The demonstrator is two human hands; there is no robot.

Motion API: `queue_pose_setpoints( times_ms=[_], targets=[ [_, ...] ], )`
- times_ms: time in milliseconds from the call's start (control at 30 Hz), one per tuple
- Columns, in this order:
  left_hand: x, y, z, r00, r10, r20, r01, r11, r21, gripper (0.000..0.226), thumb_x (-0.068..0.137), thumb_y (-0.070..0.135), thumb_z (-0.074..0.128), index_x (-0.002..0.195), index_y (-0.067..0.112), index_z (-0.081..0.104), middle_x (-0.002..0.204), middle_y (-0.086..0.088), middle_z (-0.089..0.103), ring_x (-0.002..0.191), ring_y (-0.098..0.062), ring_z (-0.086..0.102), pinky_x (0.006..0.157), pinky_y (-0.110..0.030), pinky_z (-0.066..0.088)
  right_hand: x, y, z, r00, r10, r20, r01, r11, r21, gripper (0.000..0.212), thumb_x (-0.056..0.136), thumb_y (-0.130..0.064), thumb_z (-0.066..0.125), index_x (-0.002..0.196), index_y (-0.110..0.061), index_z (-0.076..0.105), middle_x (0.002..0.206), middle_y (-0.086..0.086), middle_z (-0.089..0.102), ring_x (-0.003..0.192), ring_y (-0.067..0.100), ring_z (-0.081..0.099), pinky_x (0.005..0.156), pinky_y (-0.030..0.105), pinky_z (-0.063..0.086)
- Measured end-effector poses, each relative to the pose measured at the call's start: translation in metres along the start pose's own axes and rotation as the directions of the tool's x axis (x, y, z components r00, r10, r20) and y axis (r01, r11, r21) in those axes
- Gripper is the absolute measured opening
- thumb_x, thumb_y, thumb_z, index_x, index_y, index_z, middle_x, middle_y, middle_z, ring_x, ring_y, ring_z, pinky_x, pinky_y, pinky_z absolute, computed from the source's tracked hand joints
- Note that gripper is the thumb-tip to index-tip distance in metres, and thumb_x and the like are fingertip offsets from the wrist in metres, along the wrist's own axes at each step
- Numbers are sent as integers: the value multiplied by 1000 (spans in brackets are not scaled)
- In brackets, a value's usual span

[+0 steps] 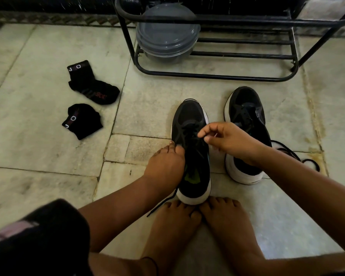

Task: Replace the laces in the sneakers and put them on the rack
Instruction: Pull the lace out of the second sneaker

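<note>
The left hand [165,162] is gripping the near sneaker [191,152] at its side, fingers curled onto the upper, while the right hand [225,140] is pinching the black lace [189,132] over the eyelets. That sneaker is standing on the floor [48,136] just before bare toes, the second sneaker [245,134] sitting beside it, both short of the rack [227,74].

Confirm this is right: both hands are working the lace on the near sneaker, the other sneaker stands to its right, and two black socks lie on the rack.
Wrong on one point: the head view shows the two black socks on the floor, left of the rack. The rest holds.
</note>
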State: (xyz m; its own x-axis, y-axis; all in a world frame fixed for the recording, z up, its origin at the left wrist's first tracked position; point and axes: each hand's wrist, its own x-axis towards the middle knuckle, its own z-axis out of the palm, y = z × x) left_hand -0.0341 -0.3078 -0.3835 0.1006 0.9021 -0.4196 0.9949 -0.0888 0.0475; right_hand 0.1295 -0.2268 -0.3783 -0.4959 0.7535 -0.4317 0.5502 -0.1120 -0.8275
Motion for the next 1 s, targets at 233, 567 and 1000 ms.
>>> queue_pose_setpoints(
  times_ms=[233,567,1000],
  targets=[
    [0,3,-1,999,-20,33,19,999,48,44,101,13,26,144,3,21,153,-22,22,140,-30,28,110,-35,29,-2,5,14,974,-200,-103,165,947,-274,16,82,-18,71,96,-28,71,88,2,64,80,12,59,77,25,50],
    [1,4,-1,998,-16,65,13,999,49,46,102,15,24,145,1,16,154,-23,19,142,-31,24,114,-35,23,1,-12,-3,1000,-6,-12,8,986,167,17,94,-15,54,81,-15,64,69,-4,57,60,4,52,55,16,43],
    [1,5,-3,995,-33,92,33,999,2,46,102,15,23,146,2,17,154,-23,18,142,-31,23,113,-36,23,3,4,12,974,-199,-106,152,926,-346,17,84,-9,68,97,-19,72,95,-5,65,79,0,56,71,3,41]
  ],
)
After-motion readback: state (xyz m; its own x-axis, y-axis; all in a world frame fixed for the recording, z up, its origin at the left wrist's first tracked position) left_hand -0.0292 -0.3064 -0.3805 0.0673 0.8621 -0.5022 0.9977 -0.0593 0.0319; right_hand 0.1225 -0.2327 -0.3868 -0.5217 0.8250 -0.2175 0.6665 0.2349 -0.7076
